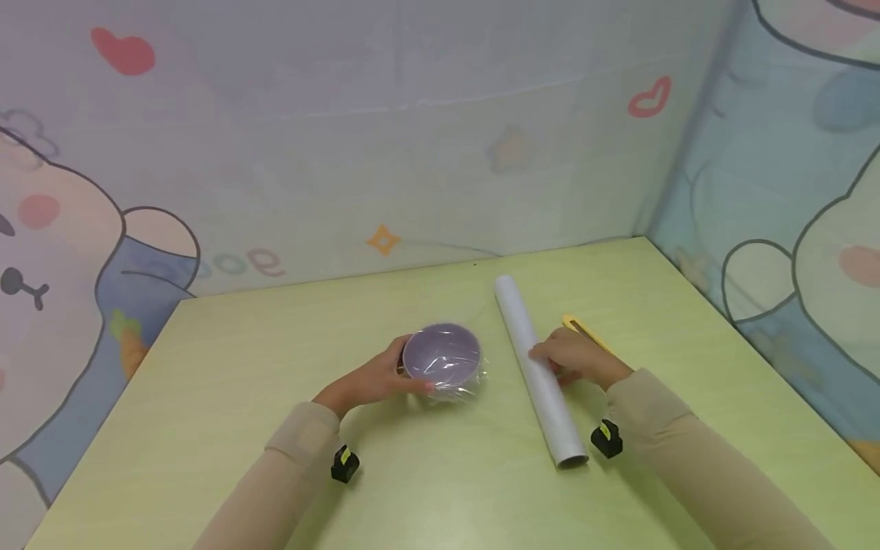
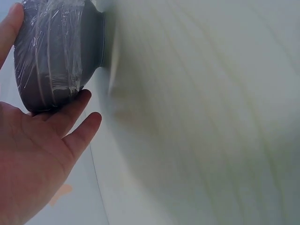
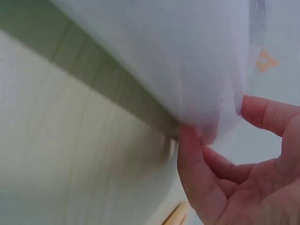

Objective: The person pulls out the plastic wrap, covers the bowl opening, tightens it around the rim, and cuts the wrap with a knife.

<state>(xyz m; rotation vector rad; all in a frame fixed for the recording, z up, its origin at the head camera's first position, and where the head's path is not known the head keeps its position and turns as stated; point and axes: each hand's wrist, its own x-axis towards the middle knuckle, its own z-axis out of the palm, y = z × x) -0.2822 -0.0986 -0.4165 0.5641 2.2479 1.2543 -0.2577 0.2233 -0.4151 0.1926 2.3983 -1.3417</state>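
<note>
My left hand (image 1: pixel 374 380) holds a purple bowl (image 1: pixel 440 355) by its side, thumb near the rim and fingers round the far wall. Clear plastic film covers the bowl, wrinkled and glossy along its outer wall (image 2: pixel 51 51) in the left wrist view. The bowl's foot is close to the tabletop. Right of the bowl lies a long roll of plastic wrap (image 1: pixel 532 359), slanting from the back toward the front right. My right hand (image 1: pixel 577 356) grips the roll about midway along it; thumb and fingertips pinch its side in the right wrist view (image 3: pixel 248 173).
A yellow box cutter (image 1: pixel 574 324) lies behind the right hand, partly hidden by it. The light wooden table (image 1: pixel 227 367) meets printed cloth walls (image 1: pixel 330 153) at the back and sides. A black wrist device (image 1: pixel 607 438) hangs below each sleeve.
</note>
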